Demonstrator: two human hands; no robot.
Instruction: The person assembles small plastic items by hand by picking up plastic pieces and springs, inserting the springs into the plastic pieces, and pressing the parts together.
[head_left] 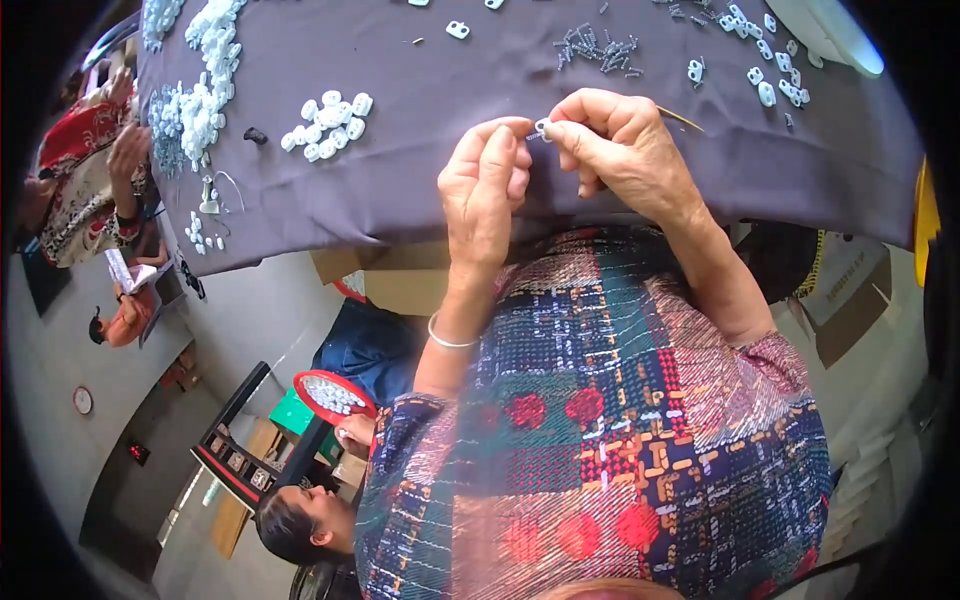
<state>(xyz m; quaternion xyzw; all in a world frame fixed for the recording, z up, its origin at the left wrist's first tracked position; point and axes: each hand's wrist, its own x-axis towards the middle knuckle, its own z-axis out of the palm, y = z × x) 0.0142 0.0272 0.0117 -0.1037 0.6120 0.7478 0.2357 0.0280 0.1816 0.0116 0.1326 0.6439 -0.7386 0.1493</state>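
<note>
Over the near part of the dark cloth, my left hand (482, 190) and my right hand (628, 150) meet at the fingertips. Between the right thumb and forefinger is a small white plastic cord-lock piece (542, 128). My left thumb and fingers pinch a tiny metal spring (532, 137) beside it, partly hidden. A thin tan stick (682, 119) pokes out behind the right hand; whether it is held I cannot tell. Loose springs (600, 50) lie scattered beyond the hands. To the left sits a small group of white cord-lock pieces (328, 125).
A large heap of white pieces (205, 90) covers the far left of the cloth (390, 190). More white pieces (782, 75) lie at far right, near a pale bowl (825, 35). Behind my left arm, a seated person holds a red-rimmed basket (335, 397); others sit farther left.
</note>
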